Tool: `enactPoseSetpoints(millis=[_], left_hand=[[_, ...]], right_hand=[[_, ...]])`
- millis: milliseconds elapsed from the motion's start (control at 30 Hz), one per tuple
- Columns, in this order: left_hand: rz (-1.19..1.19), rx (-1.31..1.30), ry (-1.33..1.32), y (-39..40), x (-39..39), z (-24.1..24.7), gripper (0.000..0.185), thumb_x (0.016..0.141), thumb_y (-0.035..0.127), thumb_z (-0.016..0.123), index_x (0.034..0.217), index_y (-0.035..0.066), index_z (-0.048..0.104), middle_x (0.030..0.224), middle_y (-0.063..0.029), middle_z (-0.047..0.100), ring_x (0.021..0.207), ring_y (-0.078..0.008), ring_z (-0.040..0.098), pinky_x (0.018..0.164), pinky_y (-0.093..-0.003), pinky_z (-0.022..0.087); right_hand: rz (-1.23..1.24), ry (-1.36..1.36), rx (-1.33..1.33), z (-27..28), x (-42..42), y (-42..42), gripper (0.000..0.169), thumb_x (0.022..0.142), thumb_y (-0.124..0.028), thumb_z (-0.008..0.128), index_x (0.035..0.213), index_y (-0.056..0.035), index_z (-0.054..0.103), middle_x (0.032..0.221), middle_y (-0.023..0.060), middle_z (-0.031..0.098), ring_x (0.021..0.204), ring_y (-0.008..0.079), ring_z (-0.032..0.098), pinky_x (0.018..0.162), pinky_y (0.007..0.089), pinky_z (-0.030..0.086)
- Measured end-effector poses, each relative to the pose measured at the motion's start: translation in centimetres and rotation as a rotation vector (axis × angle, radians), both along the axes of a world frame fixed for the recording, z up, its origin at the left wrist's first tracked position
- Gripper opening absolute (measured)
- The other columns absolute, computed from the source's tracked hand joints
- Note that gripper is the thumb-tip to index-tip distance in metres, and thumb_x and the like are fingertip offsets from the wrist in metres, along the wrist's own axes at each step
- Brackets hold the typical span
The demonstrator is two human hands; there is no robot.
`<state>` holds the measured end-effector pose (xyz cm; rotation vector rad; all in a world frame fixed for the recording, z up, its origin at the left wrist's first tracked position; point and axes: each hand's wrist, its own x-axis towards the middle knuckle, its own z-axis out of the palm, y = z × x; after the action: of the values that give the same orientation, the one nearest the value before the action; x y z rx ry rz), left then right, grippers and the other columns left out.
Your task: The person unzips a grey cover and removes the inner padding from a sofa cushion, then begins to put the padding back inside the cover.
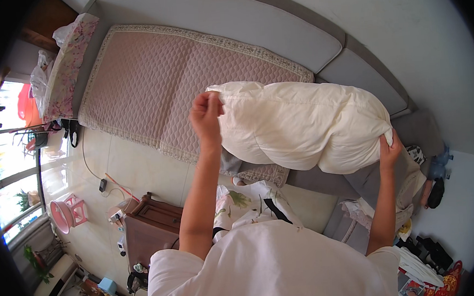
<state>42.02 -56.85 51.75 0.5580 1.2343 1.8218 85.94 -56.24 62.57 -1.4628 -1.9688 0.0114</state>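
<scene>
A puffy cream quilt (296,124) is stretched sideways between my two hands, folded into a thick bundle above the sofa. My left hand (207,111) pinches its upper left corner with thumb and fingers. At the quilt's right end, my right hand (389,149) grips a gathered edge. Behind and to the left, a pink quilted sofa pad (143,80) with a patterned lace border lies spread on the seat. White cloth with a green leaf print (240,200) hangs just in front of my body, below the quilt.
The grey sofa backrest (229,22) curves along the far side. Brown wooden furniture (156,222) stands at lower left, near a pink plastic stool (77,208) and a cable with an adapter (103,185) on the floor. Crumpled covers (410,186) lie at the right.
</scene>
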Motion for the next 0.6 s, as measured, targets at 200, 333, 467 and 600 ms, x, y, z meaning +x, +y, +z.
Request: enactPoseSetpoints(millis=[200,333,467,600], left_hand=[[-0.254,-0.061,0.134,-0.8,0.2,1.3,0.007,0.086,0.005,0.056,0.081,0.001,0.059,0.067,0.0004,0.057,0.059,-0.0056,0.051,0.055,-0.0202,0.041],[-0.365,-0.047,0.567,0.2,2.3,2.9,0.009,0.076,0.002,0.064,0.085,0.001,0.060,0.071,-0.0076,0.059,0.061,-0.0149,0.056,0.059,-0.0263,0.045],[-0.421,0.056,0.825,1.8,2.3,2.2,0.009,0.077,0.003,0.064,0.085,0.001,0.061,0.077,-0.0085,0.061,0.062,-0.0173,0.057,0.058,-0.0283,0.046],[-0.393,0.182,0.971,2.6,1.7,0.2,0.008,0.079,0.004,0.062,0.085,0.000,0.061,0.073,-0.0073,0.060,0.060,-0.0148,0.056,0.055,-0.0293,0.044]], right_hand=[[-0.004,-0.031,-0.027,0.2,-1.1,0.3,0.019,0.077,-0.013,0.065,0.083,0.0021,0.055,0.068,0.0127,0.052,0.060,0.0267,0.049,0.058,0.0323,0.041],[0.049,-0.027,-0.053,0.7,-3.5,0.5,0.020,0.077,-0.014,0.065,0.083,0.0021,0.055,0.069,0.0132,0.052,0.060,0.0275,0.049,0.058,0.0327,0.042],[0.063,-0.048,-0.056,0.3,-4.1,0.3,0.019,0.077,-0.013,0.065,0.084,0.0021,0.056,0.070,0.0136,0.054,0.060,0.0281,0.051,0.057,0.0328,0.042],[0.059,-0.001,-0.120,0.8,-5.3,0.0,0.021,0.077,-0.014,0.066,0.086,0.0026,0.056,0.072,0.0145,0.055,0.063,0.0298,0.053,0.059,0.0337,0.043]])
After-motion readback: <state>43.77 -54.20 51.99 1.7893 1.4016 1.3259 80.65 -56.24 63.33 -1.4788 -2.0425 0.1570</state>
